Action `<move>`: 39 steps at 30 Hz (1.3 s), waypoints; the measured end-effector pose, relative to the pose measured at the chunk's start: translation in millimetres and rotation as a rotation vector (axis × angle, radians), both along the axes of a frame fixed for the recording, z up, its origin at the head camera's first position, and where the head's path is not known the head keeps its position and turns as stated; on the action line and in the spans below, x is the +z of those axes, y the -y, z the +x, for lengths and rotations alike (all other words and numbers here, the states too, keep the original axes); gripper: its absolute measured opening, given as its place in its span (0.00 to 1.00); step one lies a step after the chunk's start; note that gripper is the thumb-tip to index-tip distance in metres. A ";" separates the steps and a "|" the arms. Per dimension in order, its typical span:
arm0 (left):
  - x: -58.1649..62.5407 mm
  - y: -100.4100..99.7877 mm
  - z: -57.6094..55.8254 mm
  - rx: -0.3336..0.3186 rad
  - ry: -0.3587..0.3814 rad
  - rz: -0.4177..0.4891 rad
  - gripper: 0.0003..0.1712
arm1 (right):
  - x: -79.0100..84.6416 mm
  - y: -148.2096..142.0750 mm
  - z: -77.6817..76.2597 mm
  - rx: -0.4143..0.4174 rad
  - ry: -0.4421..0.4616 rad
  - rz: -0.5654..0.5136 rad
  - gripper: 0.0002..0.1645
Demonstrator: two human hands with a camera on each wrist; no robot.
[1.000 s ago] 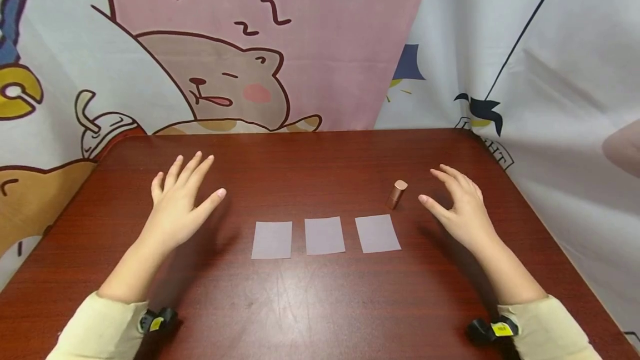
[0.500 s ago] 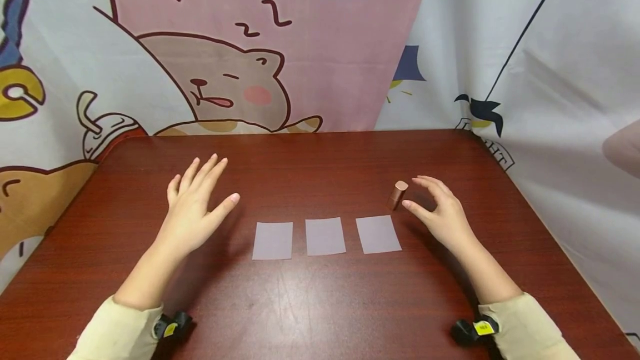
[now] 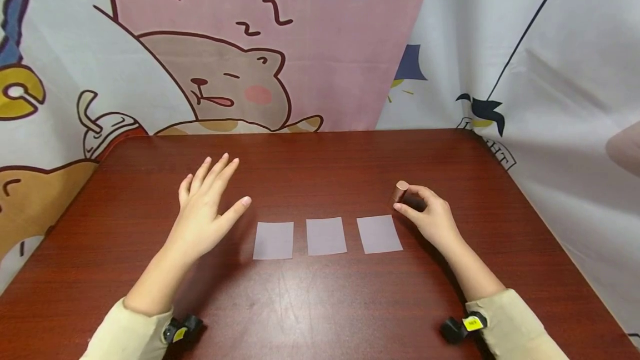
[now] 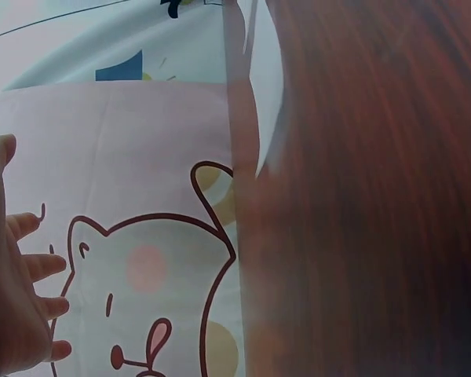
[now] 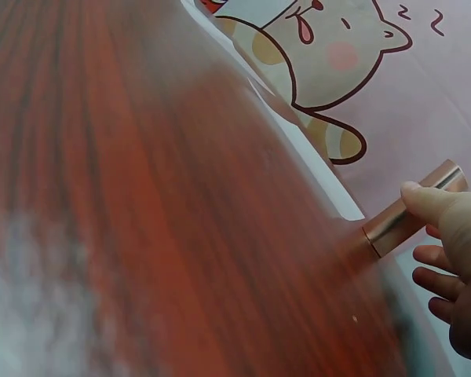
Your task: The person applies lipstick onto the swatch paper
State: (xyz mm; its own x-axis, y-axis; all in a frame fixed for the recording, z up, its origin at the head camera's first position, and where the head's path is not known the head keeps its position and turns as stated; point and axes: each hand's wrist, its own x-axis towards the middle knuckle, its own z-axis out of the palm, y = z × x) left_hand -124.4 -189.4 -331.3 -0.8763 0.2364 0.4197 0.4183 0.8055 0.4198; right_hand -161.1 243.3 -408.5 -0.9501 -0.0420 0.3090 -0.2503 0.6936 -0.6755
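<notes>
A rose-gold lipstick tube (image 3: 400, 189) stands upright on the table, behind the rightmost paper. My right hand (image 3: 434, 219) pinches it from the right, thumb in front and index finger behind. In the right wrist view the thumb lies against the upper part of the tube (image 5: 396, 225), and the other fingers of the hand (image 5: 465, 251) are bent loosely beside it. Raised above the table on the left, my left hand (image 3: 205, 221) holds nothing, fingers spread. The left wrist view shows that hand (image 4: 16, 306) with its fingers apart.
Three pale square papers lie in a row: a left one (image 3: 274, 240), a middle one (image 3: 326, 236) and a right one (image 3: 379, 234). They rest on a reddish-brown wooden table (image 3: 310, 304). A cartoon-printed cloth (image 3: 340, 43) hangs behind the table's far edge.
My right hand has moved left to the lipstick tube and taken hold of it. My left hand has drifted right, its fingers still spread. The papers have not moved.
</notes>
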 end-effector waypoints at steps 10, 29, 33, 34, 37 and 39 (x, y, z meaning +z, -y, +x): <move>2.9 -15.4 0.6 -0.034 -0.024 0.034 0.40 | -4.9 6.3 -5.1 -0.012 0.026 -0.034 0.21; 13.4 -48.4 -1.8 -0.118 -0.065 0.149 0.40 | -3.0 14.4 -7.1 -0.033 -0.006 -0.024 0.10; 15.4 -56.0 -3.2 -0.132 -0.068 0.168 0.40 | -0.5 15.5 -6.0 -0.029 -0.040 -0.046 0.09; 15.9 -57.8 -3.6 -0.134 -0.070 0.172 0.40 | 0.6 16.2 -5.6 -0.026 -0.052 -0.050 0.09; 16.8 -62.5 -4.4 -0.139 -0.072 0.185 0.40 | 4.9 19.0 -4.1 -0.017 -0.087 -0.053 0.08; 16.3 -64.9 -5.0 -0.141 -0.074 0.193 0.40 | 8.3 21.6 -2.6 -0.011 -0.101 -0.056 0.08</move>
